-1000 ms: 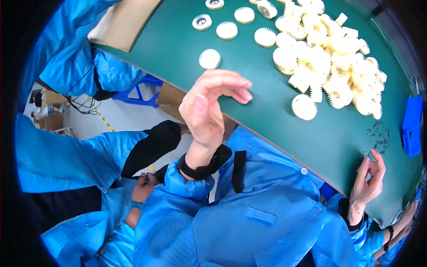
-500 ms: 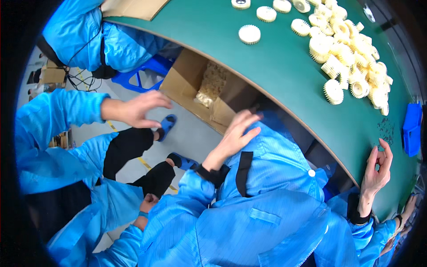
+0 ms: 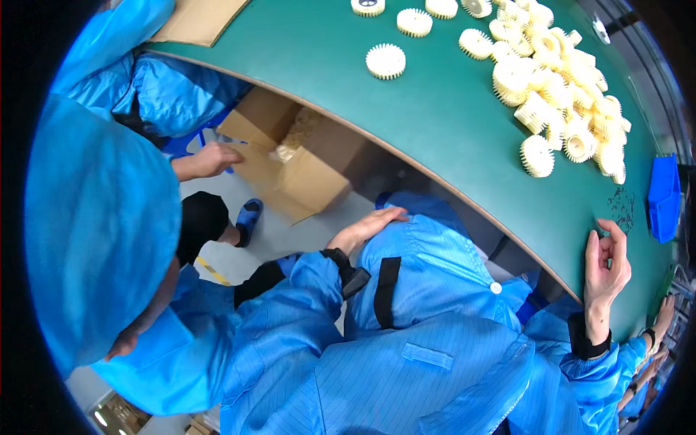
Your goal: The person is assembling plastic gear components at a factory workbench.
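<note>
My left hand (image 3: 371,225) lies palm down on my blue-clad thigh, fingers stretched and holding nothing. On the green tabletop (image 3: 435,123), near its front edge, rests my right hand (image 3: 607,270). Its fingers are loosely bent and apart, with nothing visible between them. Just beyond them lie many tiny dark pieces (image 3: 621,207). A heap of cream plastic gears (image 3: 562,87) covers the far right of the table. Several single gears lie left of it, the closest being a toothed cream gear (image 3: 386,61).
A co-worker in blue leans in at left, their hand (image 3: 212,159) at the flap of a cardboard box (image 3: 313,181) below the table edge. The box holds pale pieces. A blue bin (image 3: 664,197) stands at right, cardboard (image 3: 199,20) lies at far left. Other people sit nearby.
My left hand has come down from the air onto my thigh. The co-worker has bent forward and reached the box, which has shifted left. My right hand has barely moved.
</note>
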### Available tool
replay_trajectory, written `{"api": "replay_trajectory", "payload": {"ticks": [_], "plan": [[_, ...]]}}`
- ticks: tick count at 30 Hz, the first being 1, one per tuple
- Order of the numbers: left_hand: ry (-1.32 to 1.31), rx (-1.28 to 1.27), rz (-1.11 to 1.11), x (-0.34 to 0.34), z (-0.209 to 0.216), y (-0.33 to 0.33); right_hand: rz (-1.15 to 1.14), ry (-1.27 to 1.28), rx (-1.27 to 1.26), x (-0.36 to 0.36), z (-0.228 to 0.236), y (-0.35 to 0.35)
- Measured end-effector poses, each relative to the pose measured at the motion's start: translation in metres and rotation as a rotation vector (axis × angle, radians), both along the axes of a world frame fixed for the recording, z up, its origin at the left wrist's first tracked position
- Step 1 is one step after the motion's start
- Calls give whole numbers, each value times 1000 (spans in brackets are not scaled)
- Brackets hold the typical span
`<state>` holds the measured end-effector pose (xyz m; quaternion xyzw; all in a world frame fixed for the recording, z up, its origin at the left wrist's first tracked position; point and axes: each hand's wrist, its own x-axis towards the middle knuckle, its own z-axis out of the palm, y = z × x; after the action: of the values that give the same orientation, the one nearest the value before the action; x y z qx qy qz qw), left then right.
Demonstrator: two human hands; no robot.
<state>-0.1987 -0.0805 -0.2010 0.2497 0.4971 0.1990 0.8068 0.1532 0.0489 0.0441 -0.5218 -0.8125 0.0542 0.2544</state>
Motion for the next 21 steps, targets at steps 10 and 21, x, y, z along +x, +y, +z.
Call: {"api": "replay_trajectory", "payload": {"ticks": [10,21], "plan": [[425,169,-318,19,13,41,33,88,-18,-18,5,0],[765,1660,104,121,245,45,144,108,73,-9,12,7]]}}
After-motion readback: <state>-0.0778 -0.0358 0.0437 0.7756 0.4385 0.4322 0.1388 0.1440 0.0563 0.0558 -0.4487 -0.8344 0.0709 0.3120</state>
